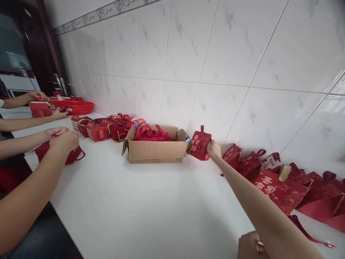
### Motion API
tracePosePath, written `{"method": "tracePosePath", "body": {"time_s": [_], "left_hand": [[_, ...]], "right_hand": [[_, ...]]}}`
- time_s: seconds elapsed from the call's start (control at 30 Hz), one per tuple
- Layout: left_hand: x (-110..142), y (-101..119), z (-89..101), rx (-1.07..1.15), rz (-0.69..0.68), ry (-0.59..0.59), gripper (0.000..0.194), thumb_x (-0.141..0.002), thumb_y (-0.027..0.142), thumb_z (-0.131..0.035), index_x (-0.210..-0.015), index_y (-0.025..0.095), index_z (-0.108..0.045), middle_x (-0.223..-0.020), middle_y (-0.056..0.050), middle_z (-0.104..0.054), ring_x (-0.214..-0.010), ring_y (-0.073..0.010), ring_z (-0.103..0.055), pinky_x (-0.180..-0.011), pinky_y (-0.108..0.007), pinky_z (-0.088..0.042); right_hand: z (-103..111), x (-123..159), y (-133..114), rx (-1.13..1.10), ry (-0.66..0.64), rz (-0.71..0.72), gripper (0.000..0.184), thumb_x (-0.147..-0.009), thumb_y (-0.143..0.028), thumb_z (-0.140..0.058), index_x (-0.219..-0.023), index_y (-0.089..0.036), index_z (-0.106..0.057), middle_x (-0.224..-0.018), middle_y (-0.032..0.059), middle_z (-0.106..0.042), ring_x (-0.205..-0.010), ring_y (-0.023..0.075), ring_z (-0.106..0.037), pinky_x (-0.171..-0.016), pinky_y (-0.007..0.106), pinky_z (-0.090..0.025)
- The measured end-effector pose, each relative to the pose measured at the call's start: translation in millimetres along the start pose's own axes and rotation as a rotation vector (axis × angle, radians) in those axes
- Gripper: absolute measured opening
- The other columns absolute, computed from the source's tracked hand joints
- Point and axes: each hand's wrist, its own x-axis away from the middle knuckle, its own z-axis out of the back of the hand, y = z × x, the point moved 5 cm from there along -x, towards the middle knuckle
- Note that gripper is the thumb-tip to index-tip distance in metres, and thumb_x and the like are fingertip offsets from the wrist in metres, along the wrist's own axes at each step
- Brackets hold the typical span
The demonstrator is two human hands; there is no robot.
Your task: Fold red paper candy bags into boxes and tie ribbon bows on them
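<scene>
A small red gift box [198,145], with pale lettering and a ribbon loop on top, is in my right hand [214,148]. That hand is closed on the box's right side, just right of a cardboard carton [156,153]. My left hand [252,245] shows at the bottom edge, partly behind my right forearm and cut off. A ring is visible on it, but its fingers are not clear. More red gift boxes [250,165] stand along the wall, with a larger lettered one [281,189] in front of them.
Red ribbons [151,133] fill part of the carton. Several red boxes with cord handles [98,129] stand left of it. Co-workers' hands [63,138] work at the left around a dark red bag [71,153] and a red basin [77,107]. A loose ribbon [309,235] lies at right.
</scene>
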Motion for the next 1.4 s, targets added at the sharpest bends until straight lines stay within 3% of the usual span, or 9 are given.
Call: {"method": "tracePosePath", "body": {"time_s": [0.2,0.3,0.43,0.53,0.63,0.8,1.03,1.17,1.4], "left_hand": [[5,-23,-33.5,0.528,0.279,0.071,0.026,-0.079,0.042,-0.05,-0.078,0.016,-0.051,-0.042,0.009,-0.036,-0.027,-0.0054,-0.024,-0.031,-0.02,-0.017],[-2,-22,-21.3,0.698,0.266,0.142,0.031,-0.075,0.049,-0.045,-0.078,0.018,-0.046,-0.054,0.006,-0.044,-0.037,-0.007,-0.04,-0.038,-0.02,-0.031],[-14,0,-3.3,0.72,0.2,-0.034,0.043,-0.071,0.058,-0.051,-0.076,0.015,-0.053,-0.071,-0.005,-0.059,-0.062,-0.0157,-0.058,-0.058,-0.027,-0.045],[-13,33,0.2,0.605,0.019,-0.293,0.054,-0.07,0.066,-0.051,-0.081,0.014,-0.06,-0.083,-0.009,-0.064,-0.077,-0.0202,-0.06,-0.069,-0.029,-0.046],[2,62,-6.7,0.259,-0.218,-0.488,0.046,-0.069,0.058,-0.061,-0.088,0.015,-0.062,-0.086,-0.007,-0.065,-0.081,-0.0205,-0.059,-0.072,-0.028,-0.045],[29,89,-12.6,-0.216,-0.464,-0.3,0.029,-0.079,0.043,-0.058,-0.071,0.015,-0.061,-0.063,0.001,-0.054,-0.058,-0.0106,-0.047,-0.054,-0.02,-0.037],[47,97,-13.1,-0.336,-0.655,-0.172,0.023,-0.081,0.033,-0.057,-0.064,0.016,-0.059,-0.065,0.001,-0.053,-0.061,-0.0096,-0.048,-0.06,-0.02,-0.039],[51,90,-16.5,-0.359,-0.661,-0.174,0.021,-0.08,0.031,-0.059,-0.065,0.017,-0.063,-0.059,0.003,-0.048,-0.056,-0.0083,-0.046,-0.056,-0.02,-0.038],[57,88,-23.5,-0.344,-0.692,-0.206,0.025,-0.083,0.03,-0.057,-0.062,0.016,-0.062,-0.06,0.002,-0.046,-0.056,-0.0079,-0.045,-0.054,-0.02,-0.037]], "right_hand": [[88,97,58,-0.217,0.095,0.141,0.043,-0.089,-0.048,-0.028,-0.091,-0.015,-0.056,-0.093,0.0076,-0.065,-0.082,0.0192,-0.058,-0.07,0.027,-0.046],[123,156,78,-0.434,0.072,0.171,0.037,-0.08,-0.052,-0.047,-0.09,-0.018,-0.057,-0.092,0.0054,-0.065,-0.076,0.0184,-0.059,-0.065,0.027,-0.047],[146,219,98,-0.534,0.09,0.201,0.026,-0.076,-0.045,-0.057,-0.085,-0.02,-0.058,-0.091,0.0038,-0.065,-0.076,0.0191,-0.059,-0.067,0.028,-0.049],[141,249,119,-0.581,0.104,0.222,0.022,-0.079,-0.042,-0.056,-0.087,-0.021,-0.059,-0.093,0.0042,-0.065,-0.08,0.0201,-0.06,-0.071,0.03,-0.05],[130,265,139,-0.63,0.146,0.199,0.019,-0.083,-0.038,-0.052,-0.09,-0.021,-0.058,-0.095,0.0042,-0.064,-0.081,0.0194,-0.06,-0.072,0.03,-0.05],[120,270,147,-0.64,0.107,0.251,0.019,-0.087,-0.033,-0.047,-0.095,-0.022,-0.06,-0.093,0.0028,-0.065,-0.077,0.017,-0.059,-0.071,0.029,-0.048],[129,267,144,-0.848,-0.077,0.241,0.022,-0.081,-0.026,-0.047,-0.087,-0.019,-0.067,-0.088,0.0036,-0.068,-0.083,0.0198,-0.062,-0.073,0.031,-0.049],[147,277,134,-0.904,0.092,0.246,0.022,-0.081,-0.026,-0.048,-0.091,-0.02,-0.067,-0.097,0.004,-0.067,-0.095,0.0193,-0.06,-0.083,0.032,-0.047],[146,290,114,-0.729,0.2,0.266,0.015,-0.083,-0.032,-0.058,-0.075,-0.019,-0.057,-0.069,-0.0017,-0.062,-0.061,0.0108,-0.056,-0.056,0.022,-0.046]]}}
